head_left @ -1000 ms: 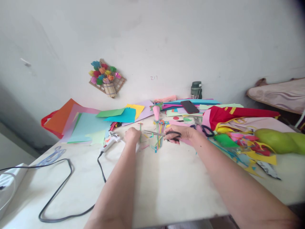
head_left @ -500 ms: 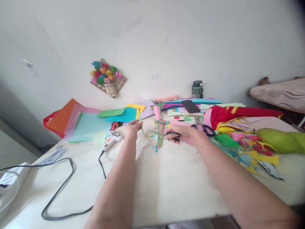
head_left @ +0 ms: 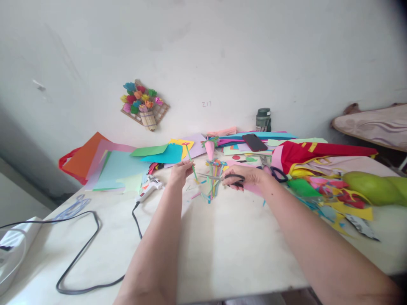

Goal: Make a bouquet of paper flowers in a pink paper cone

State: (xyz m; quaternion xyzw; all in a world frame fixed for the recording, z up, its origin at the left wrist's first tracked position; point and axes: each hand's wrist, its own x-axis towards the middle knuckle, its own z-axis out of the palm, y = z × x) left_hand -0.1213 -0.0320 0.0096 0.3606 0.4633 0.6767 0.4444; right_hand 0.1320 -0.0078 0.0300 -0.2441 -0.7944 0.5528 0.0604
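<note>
Green paper stem point(head_left: 188, 152) pinched in the left hand point(head_left: 182, 172), leaning toward eleven o'clock above the desk point(head_left: 222, 241), right hand point(head_left: 246, 176) gripping dark-handled scissors point(head_left: 216, 178) aimed at nine o'clock, glue gun point(head_left: 149, 189) at eight from the left hand, phone point(head_left: 254, 142) at twelve from the right

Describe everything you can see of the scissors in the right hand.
The scissors have dark handle loops, plastic by the look, and slim, grey, metal-looking blades. The right hand grips the loops, partly hiding them. The blades point left toward the green strip in the left hand; how wide they stand open, and whether they touch it, is unclear.
</note>
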